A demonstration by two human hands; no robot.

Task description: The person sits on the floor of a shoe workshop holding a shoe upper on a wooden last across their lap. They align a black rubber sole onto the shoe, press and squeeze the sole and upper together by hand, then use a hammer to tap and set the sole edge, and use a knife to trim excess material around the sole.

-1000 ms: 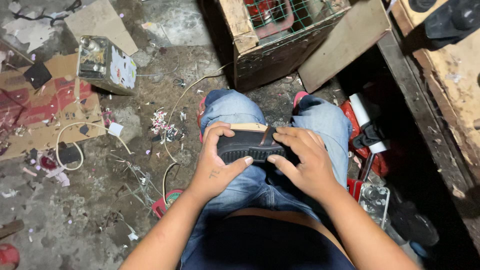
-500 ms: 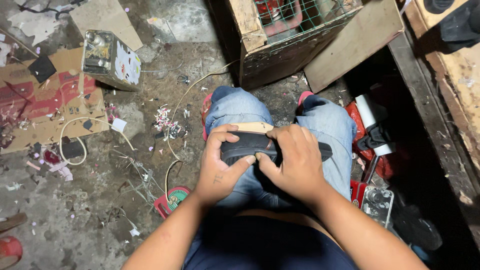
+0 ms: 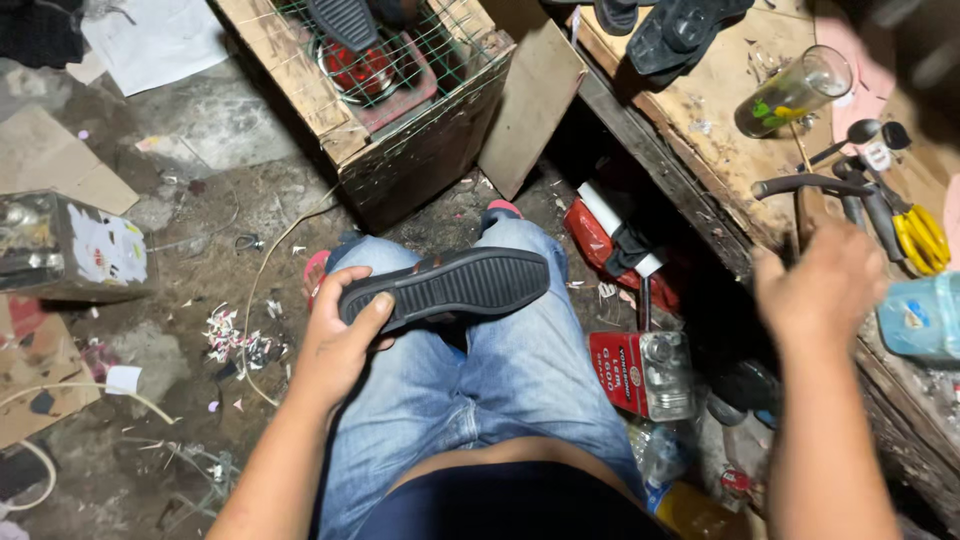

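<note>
The left hand (image 3: 338, 340) is gripping one end of a black rubber shoe sole (image 3: 445, 288), thumb over the ribbed tread and fingers curled under its near-left end. The sole is lying tread-up across the person's blue-jeaned lap (image 3: 480, 380), its free end pointing right and slightly far.

The right hand (image 3: 818, 285) is holding nothing; it is blurred, so how wide its fingers are spread cannot be told. It is hovering at the near edge of a scuffed wooden workbench (image 3: 700, 100) on the right. Just beyond it a dark-handled tool (image 3: 808, 184) and yellow-handled pliers (image 3: 922, 238) are lying on the bench, with a clear glass tumbler (image 3: 792, 92) farther back. A wooden crate covered with wire mesh (image 3: 390, 90) is standing on the dirty floor beyond the knees.
</note>
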